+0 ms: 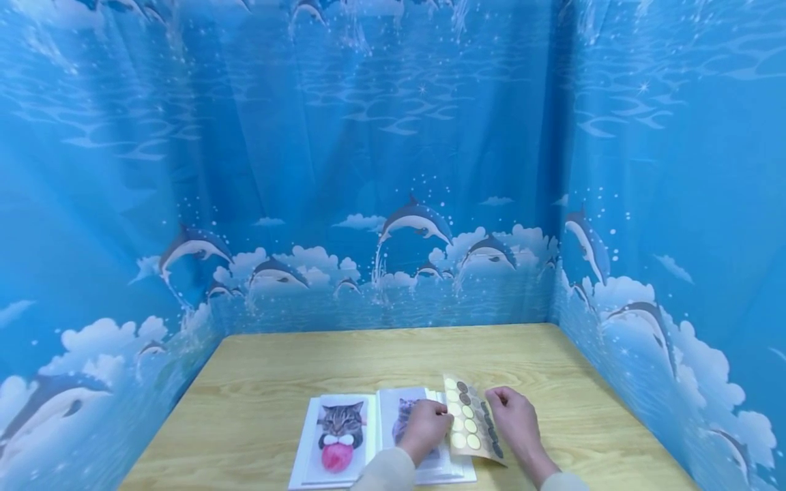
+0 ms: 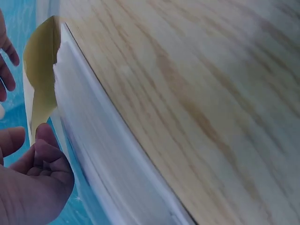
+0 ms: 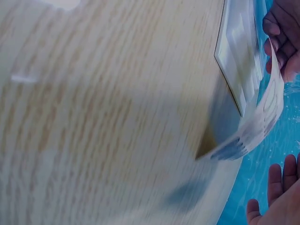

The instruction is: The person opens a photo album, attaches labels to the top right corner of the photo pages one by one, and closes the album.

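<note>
My left hand (image 1: 426,428) pinches the left edge of a sheet of round stickers (image 1: 471,424). Pale yellow circles with gold rims fill most of the sheet, and dark circles sit near its top and right side. In the right wrist view the sheet (image 3: 262,124) bends as it hangs from the left hand (image 3: 286,40). My right hand (image 1: 514,419) is just right of the sheet; its fingers (image 3: 275,180) are loosely extended with nothing seen in them. Beneath the left hand lies an open photo album (image 1: 371,450), its right page partly covered by that hand and the sheet.
The left page has a picture of a tabby cat (image 1: 341,429) with a pink ball. Another cat picture (image 1: 405,416) is on the right page. The album lies near the front of a wooden table (image 1: 368,361); blue dolphin-print curtains (image 1: 393,164) stand around it.
</note>
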`<action>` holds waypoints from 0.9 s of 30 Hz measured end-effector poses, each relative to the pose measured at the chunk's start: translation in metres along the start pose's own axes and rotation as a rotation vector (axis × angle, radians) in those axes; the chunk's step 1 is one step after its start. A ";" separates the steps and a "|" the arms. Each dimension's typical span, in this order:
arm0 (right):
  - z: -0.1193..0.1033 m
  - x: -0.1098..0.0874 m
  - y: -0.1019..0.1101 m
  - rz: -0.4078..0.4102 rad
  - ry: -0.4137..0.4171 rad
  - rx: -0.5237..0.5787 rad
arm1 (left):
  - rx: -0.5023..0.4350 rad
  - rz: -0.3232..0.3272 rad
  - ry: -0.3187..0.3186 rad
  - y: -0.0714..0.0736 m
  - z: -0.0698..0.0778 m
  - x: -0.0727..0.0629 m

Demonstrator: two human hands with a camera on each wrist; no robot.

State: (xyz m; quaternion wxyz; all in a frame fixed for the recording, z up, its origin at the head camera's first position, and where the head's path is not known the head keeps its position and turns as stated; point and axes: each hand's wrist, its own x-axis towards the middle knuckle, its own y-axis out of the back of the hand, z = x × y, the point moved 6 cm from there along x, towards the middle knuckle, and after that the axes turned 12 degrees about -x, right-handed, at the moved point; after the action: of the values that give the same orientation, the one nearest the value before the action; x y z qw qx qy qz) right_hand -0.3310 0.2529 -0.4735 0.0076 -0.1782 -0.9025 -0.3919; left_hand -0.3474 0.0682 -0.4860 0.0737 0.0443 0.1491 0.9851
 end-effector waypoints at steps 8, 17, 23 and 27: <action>-0.001 -0.001 -0.005 -0.028 -0.008 0.014 | 0.101 -0.049 -0.051 -0.003 0.000 0.001; -0.003 -0.003 -0.012 -0.044 0.012 0.034 | 0.152 -0.061 -0.107 0.009 0.000 0.000; -0.003 -0.003 -0.020 -0.077 0.000 0.056 | 0.176 -0.072 -0.119 0.021 -0.002 -0.002; -0.005 -0.003 -0.024 -0.097 -0.001 0.063 | 0.239 -0.063 -0.156 0.030 -0.005 -0.003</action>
State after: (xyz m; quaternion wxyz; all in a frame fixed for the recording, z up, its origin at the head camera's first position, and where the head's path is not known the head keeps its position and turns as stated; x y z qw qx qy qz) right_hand -0.3363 0.2335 -0.4877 -0.0062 -0.1338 -0.9221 -0.3631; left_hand -0.3487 0.0374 -0.4823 0.1103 0.1247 0.2603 0.9511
